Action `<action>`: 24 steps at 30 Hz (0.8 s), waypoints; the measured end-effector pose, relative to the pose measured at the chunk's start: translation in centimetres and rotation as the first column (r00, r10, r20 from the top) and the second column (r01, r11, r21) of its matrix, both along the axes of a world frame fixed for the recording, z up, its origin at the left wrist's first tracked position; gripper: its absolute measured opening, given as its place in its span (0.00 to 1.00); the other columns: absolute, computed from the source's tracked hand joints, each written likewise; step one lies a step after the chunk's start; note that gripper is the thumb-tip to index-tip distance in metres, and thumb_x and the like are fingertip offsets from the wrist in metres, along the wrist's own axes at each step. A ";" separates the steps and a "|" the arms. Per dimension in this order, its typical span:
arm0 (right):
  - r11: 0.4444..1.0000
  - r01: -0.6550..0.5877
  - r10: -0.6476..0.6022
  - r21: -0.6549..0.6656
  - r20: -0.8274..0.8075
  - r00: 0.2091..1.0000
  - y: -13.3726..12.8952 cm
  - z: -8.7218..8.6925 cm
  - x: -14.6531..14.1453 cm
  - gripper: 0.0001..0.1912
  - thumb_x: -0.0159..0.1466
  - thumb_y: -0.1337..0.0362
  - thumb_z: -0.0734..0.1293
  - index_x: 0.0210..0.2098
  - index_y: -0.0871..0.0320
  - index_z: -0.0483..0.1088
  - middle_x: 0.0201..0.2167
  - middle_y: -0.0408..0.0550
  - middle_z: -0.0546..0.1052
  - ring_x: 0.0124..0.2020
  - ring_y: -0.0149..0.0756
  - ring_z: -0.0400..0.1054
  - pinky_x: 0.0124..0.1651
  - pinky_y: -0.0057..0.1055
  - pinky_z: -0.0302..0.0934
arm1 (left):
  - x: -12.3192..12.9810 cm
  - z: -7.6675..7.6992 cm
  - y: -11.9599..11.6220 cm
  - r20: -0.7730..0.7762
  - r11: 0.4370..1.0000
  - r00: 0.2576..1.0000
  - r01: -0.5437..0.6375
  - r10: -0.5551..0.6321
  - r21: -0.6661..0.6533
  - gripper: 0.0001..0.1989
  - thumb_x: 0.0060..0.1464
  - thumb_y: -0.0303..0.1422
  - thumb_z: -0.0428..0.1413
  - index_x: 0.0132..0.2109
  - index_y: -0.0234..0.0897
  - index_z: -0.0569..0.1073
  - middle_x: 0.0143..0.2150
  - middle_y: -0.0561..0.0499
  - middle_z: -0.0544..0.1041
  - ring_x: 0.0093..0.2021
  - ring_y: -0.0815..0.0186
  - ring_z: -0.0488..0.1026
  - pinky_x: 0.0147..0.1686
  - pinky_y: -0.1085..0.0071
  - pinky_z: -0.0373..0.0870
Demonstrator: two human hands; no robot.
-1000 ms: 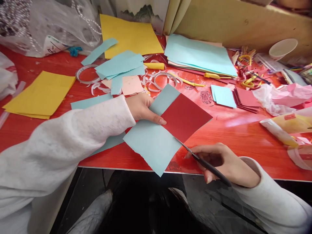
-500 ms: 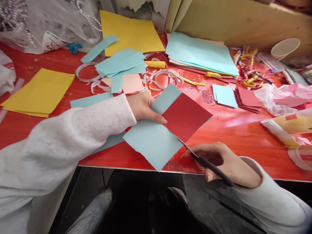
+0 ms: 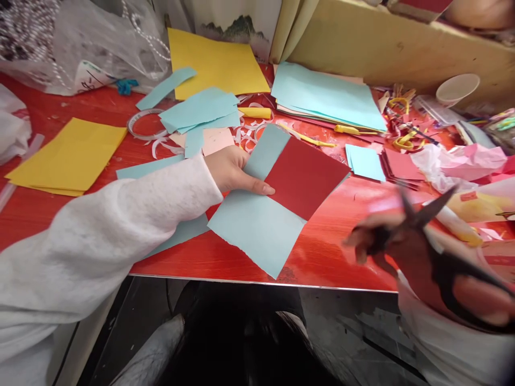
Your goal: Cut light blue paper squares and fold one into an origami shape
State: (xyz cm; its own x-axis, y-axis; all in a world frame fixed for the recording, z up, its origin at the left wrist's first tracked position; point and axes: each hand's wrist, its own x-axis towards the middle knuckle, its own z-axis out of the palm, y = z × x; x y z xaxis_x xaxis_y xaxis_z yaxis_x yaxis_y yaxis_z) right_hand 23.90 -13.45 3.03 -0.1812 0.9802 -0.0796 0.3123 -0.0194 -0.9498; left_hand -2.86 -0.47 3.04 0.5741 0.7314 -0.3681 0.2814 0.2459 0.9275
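Observation:
My left hand (image 3: pixel 241 174) pinches a light blue sheet (image 3: pixel 257 228) together with a dark red square (image 3: pixel 308 178) lying on it, thumb on top near the red square's left corner. Blue paper shows on both sides of the square, and the sheet's lower left edge is ragged. At the right, blurred by motion, my right hand (image 3: pixel 426 262) holds black scissors (image 3: pixel 454 284). Their blades are spread and point upward, away from the paper.
Yellow sheets (image 3: pixel 68 155) lie at the left. Behind my left hand are blue scraps (image 3: pixel 201 107) and tape rings (image 3: pixel 147 124). A blue stack (image 3: pixel 328 96), small blue squares (image 3: pixel 366 162), red squares (image 3: pixel 402 163) and a white cup (image 3: pixel 457 90) stand farther right.
My right hand has moved right with the scissors, whose blades have left the paper and now stand spread. The held papers have turned slightly, and the blue sheet's lower part has swung right.

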 end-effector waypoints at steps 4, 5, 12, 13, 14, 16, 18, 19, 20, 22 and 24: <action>0.915 0.356 -0.315 0.188 -0.216 0.924 2.3 -0.2 -3.6 0.17 0.52 0.60 0.68 0.40 0.55 0.64 0.35 0.52 0.71 0.30 0.36 0.68 0.17 0.25 0.53 | 0.3 0.1 -0.3 0.038 0.999 0.999 0.030 -0.030 -0.012 0.11 0.32 0.31 0.63 0.30 0.37 0.76 0.29 0.52 0.78 0.37 0.56 0.75 0.38 0.62 0.73; 0.913 0.369 -0.330 0.177 -0.214 0.919 2.8 -0.3 -4.6 0.16 0.53 0.61 0.68 0.40 0.55 0.63 0.32 0.47 0.70 0.26 0.33 0.67 0.18 0.25 0.55 | 0.4 0.1 -0.4 0.049 0.999 0.998 0.038 -0.037 -0.018 0.11 0.33 0.31 0.63 0.30 0.37 0.77 0.30 0.52 0.78 0.37 0.56 0.75 0.38 0.62 0.73; 0.884 0.417 -0.401 0.209 -0.118 0.908 4.0 -1.2 -7.5 0.17 0.53 0.61 0.68 0.39 0.52 0.60 0.17 0.35 0.60 0.17 0.28 0.63 0.20 0.26 0.57 | 0.3 0.6 -0.8 0.078 0.997 0.996 0.050 -0.045 -0.062 0.12 0.33 0.31 0.63 0.31 0.37 0.77 0.33 0.52 0.78 0.36 0.59 0.75 0.37 0.64 0.74; 0.880 0.424 -0.409 0.214 -0.113 0.906 4.0 -1.4 -7.5 0.16 0.53 0.60 0.68 0.39 0.52 0.60 0.17 0.35 0.60 0.17 0.28 0.63 0.20 0.26 0.57 | 0.2 0.6 -0.9 0.071 0.997 0.996 0.054 -0.050 -0.062 0.12 0.33 0.32 0.63 0.31 0.37 0.77 0.32 0.52 0.78 0.35 0.59 0.75 0.37 0.65 0.74; 0.878 0.426 -0.413 0.216 -0.107 0.905 3.9 -1.5 -7.5 0.17 0.53 0.60 0.68 0.40 0.51 0.60 0.18 0.36 0.60 0.17 0.28 0.63 0.20 0.26 0.57 | 0.2 0.6 -0.9 0.065 0.997 0.997 0.054 -0.050 -0.061 0.11 0.33 0.32 0.63 0.30 0.37 0.77 0.31 0.52 0.78 0.35 0.59 0.75 0.36 0.65 0.74; 0.879 0.424 -0.413 0.219 -0.099 0.906 3.9 -1.7 -7.4 0.18 0.53 0.60 0.68 0.41 0.51 0.60 0.18 0.36 0.61 0.18 0.29 0.63 0.20 0.27 0.58 | 0.2 0.5 -0.9 0.055 0.997 0.998 0.042 -0.038 -0.061 0.12 0.32 0.33 0.64 0.31 0.37 0.77 0.31 0.51 0.78 0.34 0.58 0.75 0.37 0.64 0.74; 0.877 0.420 -0.411 0.235 -0.086 0.907 3.8 -1.8 -7.4 0.18 0.53 0.60 0.68 0.42 0.51 0.60 0.18 0.37 0.60 0.18 0.29 0.62 0.20 0.27 0.58 | 0.3 0.4 -1.0 0.051 0.998 0.999 0.016 -0.013 -0.067 0.13 0.32 0.33 0.64 0.31 0.37 0.77 0.31 0.50 0.78 0.35 0.57 0.75 0.38 0.62 0.73; 0.875 0.417 -0.411 0.247 -0.077 0.908 3.9 -1.8 -7.4 0.19 0.53 0.60 0.68 0.43 0.51 0.60 0.18 0.37 0.59 0.17 0.28 0.61 0.20 0.27 0.57 | 0.3 0.4 -1.0 0.053 0.997 0.999 0.004 0.000 -0.072 0.13 0.32 0.33 0.64 0.31 0.37 0.77 0.31 0.50 0.78 0.35 0.57 0.75 0.38 0.61 0.73; 0.873 0.414 -0.411 0.259 -0.068 0.909 3.9 -1.9 -7.4 0.19 0.53 0.60 0.67 0.43 0.51 0.61 0.18 0.37 0.59 0.17 0.28 0.59 0.20 0.28 0.57 | 0.3 0.4 -1.0 0.056 0.997 0.998 -0.005 0.009 -0.076 0.13 0.32 0.33 0.64 0.31 0.37 0.77 0.32 0.50 0.78 0.36 0.56 0.75 0.39 0.61 0.73; 0.871 0.406 -0.407 0.276 -0.056 0.912 3.9 -2.0 -7.4 0.19 0.54 0.59 0.67 0.44 0.51 0.61 0.18 0.37 0.58 0.17 0.28 0.58 0.20 0.29 0.58 | 0.4 0.5 -1.1 0.057 0.996 0.998 -0.009 0.014 -0.087 0.14 0.32 0.32 0.64 0.32 0.37 0.77 0.32 0.50 0.78 0.36 0.56 0.75 0.39 0.61 0.73; 0.871 0.403 -0.402 0.281 -0.062 0.913 3.8 -2.0 -7.4 0.20 0.54 0.60 0.67 0.45 0.50 0.61 0.19 0.37 0.59 0.17 0.27 0.57 0.21 0.29 0.58 | 0.4 0.7 -1.1 0.051 0.995 0.999 -0.002 0.007 -0.102 0.14 0.33 0.31 0.64 0.33 0.38 0.77 0.33 0.51 0.78 0.37 0.57 0.75 0.39 0.63 0.73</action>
